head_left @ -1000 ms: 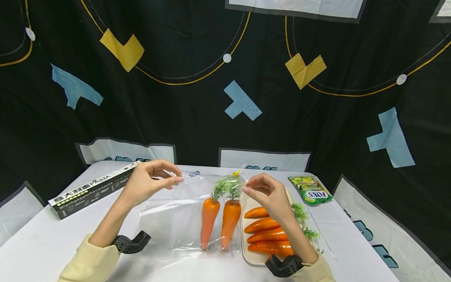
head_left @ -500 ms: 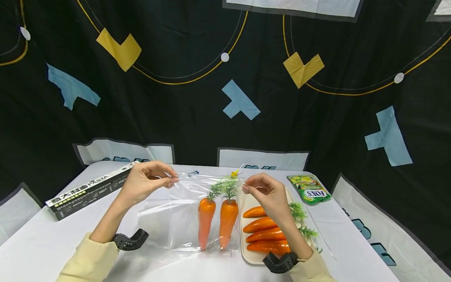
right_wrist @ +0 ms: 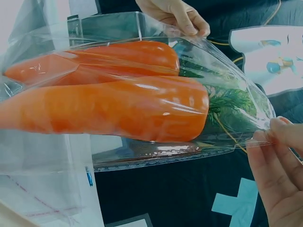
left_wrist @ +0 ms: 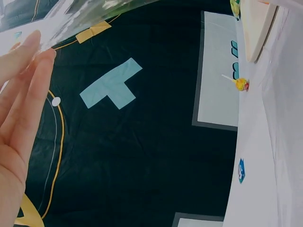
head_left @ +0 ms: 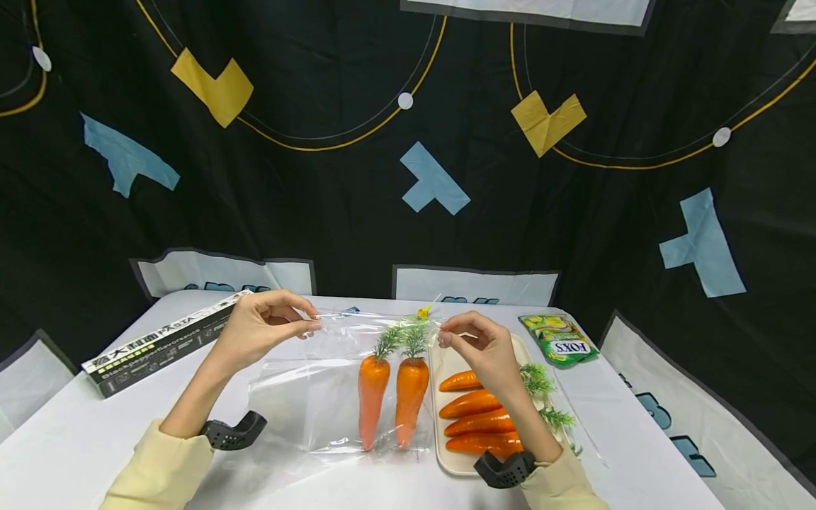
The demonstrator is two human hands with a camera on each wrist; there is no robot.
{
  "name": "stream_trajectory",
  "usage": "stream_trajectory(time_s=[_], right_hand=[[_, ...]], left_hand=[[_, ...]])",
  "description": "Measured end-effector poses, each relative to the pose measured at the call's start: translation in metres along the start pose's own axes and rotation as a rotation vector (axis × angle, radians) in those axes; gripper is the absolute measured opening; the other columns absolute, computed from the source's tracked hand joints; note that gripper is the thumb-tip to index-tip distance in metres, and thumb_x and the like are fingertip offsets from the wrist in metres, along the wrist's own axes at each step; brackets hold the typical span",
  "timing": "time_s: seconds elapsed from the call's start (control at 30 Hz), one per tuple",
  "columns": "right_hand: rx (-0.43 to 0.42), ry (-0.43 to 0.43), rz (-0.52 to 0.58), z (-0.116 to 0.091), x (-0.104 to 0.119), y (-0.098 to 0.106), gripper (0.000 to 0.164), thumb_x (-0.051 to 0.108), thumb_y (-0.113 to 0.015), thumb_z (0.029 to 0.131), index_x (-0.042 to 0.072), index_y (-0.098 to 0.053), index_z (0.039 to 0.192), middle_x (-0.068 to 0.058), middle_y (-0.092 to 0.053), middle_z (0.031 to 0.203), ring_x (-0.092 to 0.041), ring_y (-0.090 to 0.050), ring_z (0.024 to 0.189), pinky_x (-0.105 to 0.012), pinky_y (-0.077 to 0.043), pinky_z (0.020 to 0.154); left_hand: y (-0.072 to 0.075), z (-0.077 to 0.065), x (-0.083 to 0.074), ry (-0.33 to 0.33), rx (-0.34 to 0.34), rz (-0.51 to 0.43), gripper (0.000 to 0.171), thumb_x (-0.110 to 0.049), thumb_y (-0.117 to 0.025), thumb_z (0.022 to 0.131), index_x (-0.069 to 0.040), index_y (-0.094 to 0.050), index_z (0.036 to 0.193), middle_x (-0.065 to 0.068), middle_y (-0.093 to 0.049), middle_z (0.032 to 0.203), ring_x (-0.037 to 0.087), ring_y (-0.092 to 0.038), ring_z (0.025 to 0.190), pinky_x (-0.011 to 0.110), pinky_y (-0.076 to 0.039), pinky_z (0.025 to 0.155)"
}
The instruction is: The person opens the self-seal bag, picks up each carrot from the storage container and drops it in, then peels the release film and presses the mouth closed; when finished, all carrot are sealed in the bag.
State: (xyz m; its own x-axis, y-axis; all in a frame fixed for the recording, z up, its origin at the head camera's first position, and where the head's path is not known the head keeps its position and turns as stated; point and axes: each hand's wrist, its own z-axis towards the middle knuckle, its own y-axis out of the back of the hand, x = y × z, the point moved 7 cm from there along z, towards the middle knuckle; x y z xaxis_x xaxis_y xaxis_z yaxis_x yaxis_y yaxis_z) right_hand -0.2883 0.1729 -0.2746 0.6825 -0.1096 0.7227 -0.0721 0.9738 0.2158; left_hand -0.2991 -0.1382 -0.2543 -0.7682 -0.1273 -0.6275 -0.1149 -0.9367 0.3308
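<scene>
A clear plastic bag [head_left: 290,393] holds two orange carrots with green tops, the left carrot [head_left: 373,397] beside the right carrot [head_left: 412,400]. My left hand [head_left: 270,327] pinches the bag's upper left corner between thumb and fingers. At the upper right corner, my right hand [head_left: 481,347] pinches the plastic the same way. In the right wrist view both carrots [right_wrist: 142,109] show through the film, with the right hand [right_wrist: 279,165] gripping the bag's edge. Only part of the bag [left_wrist: 90,19] shows in the left wrist view, above the left hand [left_wrist: 21,94].
A cream tray [head_left: 449,460] with several more carrots [head_left: 478,405] lies right of the bag, partly under my right forearm. A green FOX'S packet [head_left: 561,341] is behind it. The long black box [head_left: 166,343] lies at left. A yellow lollipop [head_left: 423,312] and a blue wrapper [left_wrist: 241,170] lie at the back.
Both hands and the bag shift slightly left in the head view, along with the whole scene. The pinch on both corners stays the same, and the carrots remain inside.
</scene>
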Motion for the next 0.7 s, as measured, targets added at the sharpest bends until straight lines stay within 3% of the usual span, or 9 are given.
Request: stream_trajectory(time_s=[0.1,0.3,0.53,0.7], right_hand=[[0.011,-0.029,0.005,0.0,-0.009,0.001,0.012,-0.006,-0.066,0.087,-0.002,-0.066,0.099,-0.014,-0.066,0.093,-0.017,-0.066,0.082,-0.03,-0.056,0.078],[0.043,0.006,-0.025,-0.001,-0.009,-0.002,0.021,-0.004,-0.072,0.083,0.0,-0.064,0.102,-0.012,-0.064,0.1,-0.018,-0.065,0.088,-0.031,-0.055,0.081],[0.033,0.039,-0.056,0.0,0.019,-0.007,0.022,-0.014,-0.069,0.08,-0.007,-0.062,0.099,-0.019,-0.063,0.096,-0.017,-0.064,0.083,-0.033,-0.057,0.074],[0.021,0.053,-0.031,0.0,0.022,-0.01,0.02,-0.016,-0.068,0.08,-0.009,-0.062,0.097,-0.023,-0.061,0.093,-0.022,-0.065,0.08,-0.034,-0.058,0.07]], left_hand=[[0.001,-0.001,0.001,0.04,-0.006,0.02,0.021,0.011,-0.076,0.074,-0.002,-0.071,0.09,0.01,-0.071,0.081,0.018,-0.068,0.062,0.024,-0.055,0.06],[0.002,-0.002,0.004,0.074,0.005,0.051,0.023,0.006,-0.079,0.074,-0.003,-0.071,0.094,0.011,-0.071,0.088,0.017,-0.068,0.066,0.024,-0.055,0.059],[-0.003,-0.003,0.009,0.136,0.02,0.083,0.03,0.0,-0.082,0.073,-0.007,-0.069,0.099,0.007,-0.068,0.094,0.018,-0.069,0.071,0.025,-0.055,0.059],[-0.003,-0.004,0.007,0.181,0.036,0.108,0.027,-0.006,-0.082,0.076,-0.01,-0.068,0.099,0.004,-0.07,0.087,0.019,-0.068,0.065,0.027,-0.05,0.05]])
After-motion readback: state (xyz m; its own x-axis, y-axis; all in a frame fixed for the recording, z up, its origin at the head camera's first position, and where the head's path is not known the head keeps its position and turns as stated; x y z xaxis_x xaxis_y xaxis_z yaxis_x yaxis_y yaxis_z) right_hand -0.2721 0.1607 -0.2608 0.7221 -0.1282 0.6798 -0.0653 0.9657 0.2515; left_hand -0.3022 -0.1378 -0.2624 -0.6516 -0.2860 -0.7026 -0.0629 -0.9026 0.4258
